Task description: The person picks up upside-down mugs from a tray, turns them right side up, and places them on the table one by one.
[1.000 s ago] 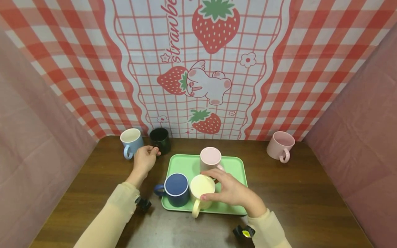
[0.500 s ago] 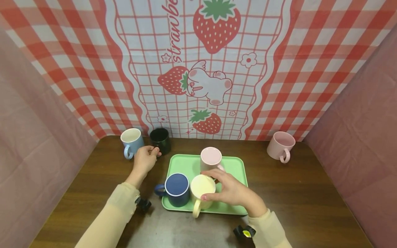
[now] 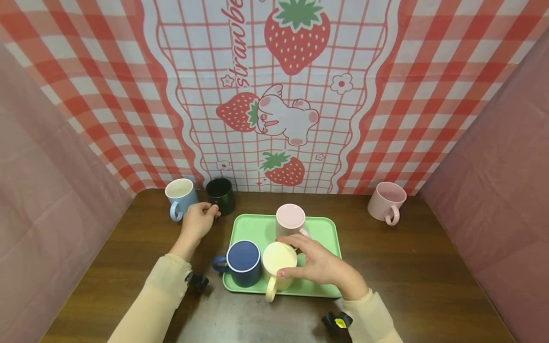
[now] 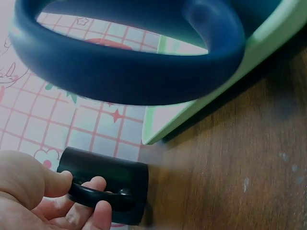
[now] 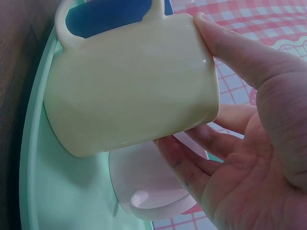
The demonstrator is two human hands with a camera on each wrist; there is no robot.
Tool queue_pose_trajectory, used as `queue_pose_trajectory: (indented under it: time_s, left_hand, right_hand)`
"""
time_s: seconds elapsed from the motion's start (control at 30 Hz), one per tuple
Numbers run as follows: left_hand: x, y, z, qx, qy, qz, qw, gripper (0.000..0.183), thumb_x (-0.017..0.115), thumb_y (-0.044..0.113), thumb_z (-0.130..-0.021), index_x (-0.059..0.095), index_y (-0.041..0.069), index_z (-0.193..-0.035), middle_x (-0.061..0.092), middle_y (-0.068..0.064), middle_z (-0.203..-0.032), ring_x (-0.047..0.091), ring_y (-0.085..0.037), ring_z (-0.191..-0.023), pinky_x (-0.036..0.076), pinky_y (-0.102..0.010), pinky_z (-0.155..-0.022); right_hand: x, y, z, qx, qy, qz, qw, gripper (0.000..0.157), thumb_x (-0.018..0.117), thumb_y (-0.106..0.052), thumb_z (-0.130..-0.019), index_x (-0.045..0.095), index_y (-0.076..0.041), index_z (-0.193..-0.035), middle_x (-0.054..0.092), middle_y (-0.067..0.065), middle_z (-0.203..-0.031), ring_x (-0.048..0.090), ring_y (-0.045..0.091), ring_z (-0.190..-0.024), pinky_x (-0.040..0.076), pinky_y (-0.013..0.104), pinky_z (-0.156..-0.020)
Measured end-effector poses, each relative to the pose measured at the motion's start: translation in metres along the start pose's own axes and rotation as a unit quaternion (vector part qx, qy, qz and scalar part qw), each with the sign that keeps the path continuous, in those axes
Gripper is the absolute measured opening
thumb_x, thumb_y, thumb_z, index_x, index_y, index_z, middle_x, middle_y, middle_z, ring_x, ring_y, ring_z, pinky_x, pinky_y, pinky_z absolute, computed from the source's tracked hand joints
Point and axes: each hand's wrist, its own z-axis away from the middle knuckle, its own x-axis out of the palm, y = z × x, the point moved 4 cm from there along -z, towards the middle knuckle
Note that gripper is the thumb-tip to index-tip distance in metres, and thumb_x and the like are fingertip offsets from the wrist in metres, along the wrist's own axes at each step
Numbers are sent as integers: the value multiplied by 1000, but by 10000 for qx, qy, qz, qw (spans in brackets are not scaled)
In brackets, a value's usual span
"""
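Note:
My left hand (image 3: 198, 223) reaches to a black mug (image 3: 227, 202) at the back left of the table. In the left wrist view, thumb and fingers curl round its handle (image 4: 91, 196). On a green tray (image 3: 326, 231), a pale yellow mug (image 3: 276, 259) stands with its handle toward the front edge. My right hand (image 3: 319, 262) holds it from the right, thumb at the rim and fingertips against the far side; the right wrist view shows the mug's wall (image 5: 134, 91) between them. A navy mug (image 3: 245, 276) stands just left of it, and a pale pink mug (image 3: 287, 231) behind.
A light blue mug (image 3: 185, 200) stands left of the black one, near the back edge. Another pink mug (image 3: 379, 207) sits at the back right. The navy mug's handle (image 4: 124, 79) juts over the tray's left edge. A strawberry-print cloth (image 3: 283, 114) hangs behind the table.

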Motion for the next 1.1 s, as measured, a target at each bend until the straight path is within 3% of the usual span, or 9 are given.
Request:
queue_pose_trajectory:
  time_s: [0.2, 0.37, 0.57, 0.7, 0.9, 1.1]
  left_hand:
    - [-3, 1, 3, 66, -254, -86, 9996, 26, 64, 12, -109, 77, -10, -114, 81, -23, -108, 74, -37, -106, 58, -48, -90]
    - [-10, 1, 9, -50, -371, -96, 9993, 35, 65, 14, -106, 70, -12, -130, 77, -27, -120, 73, -41, -115, 57, -55, -101]
    - [-21, 3, 18, 256, -421, -255, 9985, 40, 67, 19, -102, 70, -10, -129, 78, -24, -117, 75, -40, -110, 59, -52, -96]
    - [-28, 13, 34, 353, -700, -310, 9964, 39, 67, 15, -104, 68, -11, -132, 76, -27, -123, 74, -43, -112, 59, -55, -97]
    - [-33, 13, 59, 733, -981, -191, 9923, 33, 70, 9, -104, 69, -8, -133, 77, -22, -122, 77, -32, -105, 60, -36, -87]
    - [-28, 6, 87, 1148, -1596, -66, 9805, 30, 68, 0, -102, 70, -5, -132, 78, -17, -121, 76, -26, -104, 61, -31, -86]
  right_hand:
    - [0, 0, -1, 84, -19, 27, 10000, 68, 94, -28, -89, 66, 0, -144, 71, 6, -135, 60, 18, -120, 55, 39, -101]
    - [0, 2, 0, 16, -23, 12, 10000, 67, 94, -27, -89, 66, 1, -143, 71, 7, -134, 60, 20, -118, 55, 38, -100]
    - [-1, 3, 1, -48, 18, 25, 10000, 68, 94, -28, -89, 66, 1, -143, 70, 8, -134, 61, 22, -120, 54, 38, -101]
    - [0, 3, 1, -49, 23, 31, 10000, 68, 94, -27, -89, 66, 1, -143, 70, 9, -135, 61, 22, -120, 54, 38, -102]
    - [0, 4, 1, -42, -28, 36, 10000, 69, 94, -27, -89, 64, 2, -145, 69, 13, -138, 62, 24, -121, 54, 40, -104]
    - [0, 3, 1, -78, -28, -6, 10000, 68, 94, -26, -89, 65, 2, -143, 69, 12, -136, 62, 23, -119, 55, 39, -102]
